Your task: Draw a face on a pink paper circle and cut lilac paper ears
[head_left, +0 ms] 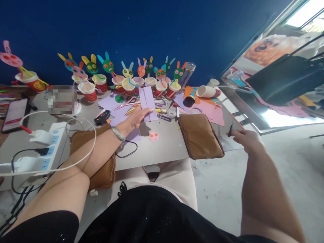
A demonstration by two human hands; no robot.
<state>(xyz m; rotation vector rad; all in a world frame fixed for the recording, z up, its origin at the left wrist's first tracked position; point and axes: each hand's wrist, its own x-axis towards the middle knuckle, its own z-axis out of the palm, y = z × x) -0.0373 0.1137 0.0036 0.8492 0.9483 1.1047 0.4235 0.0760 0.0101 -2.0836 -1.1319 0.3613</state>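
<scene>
My left hand [136, 118] pinches a folded lilac paper [148, 103], held upright over the middle of the table with the thumb across its lower part. Below it, a small pink paper face [154, 136] with orange eyes lies on the grey tabletop. Far to the right, at the table's edge, my right hand [246, 139] has its fingers closed on a small dark tool [230, 129], whose kind I cannot make out. Lilac sheets [111, 101] and several pens and sticks lie beyond my left hand.
Paper cups [128, 86] with rabbit figures line the blue wall. Brown cushions [204, 136] lie at right and beneath my left forearm. A black glue gun [102, 117], a power strip [52, 148] with looping cables and a phone [15, 114] are at left. Pink paper [214, 113] lies at right.
</scene>
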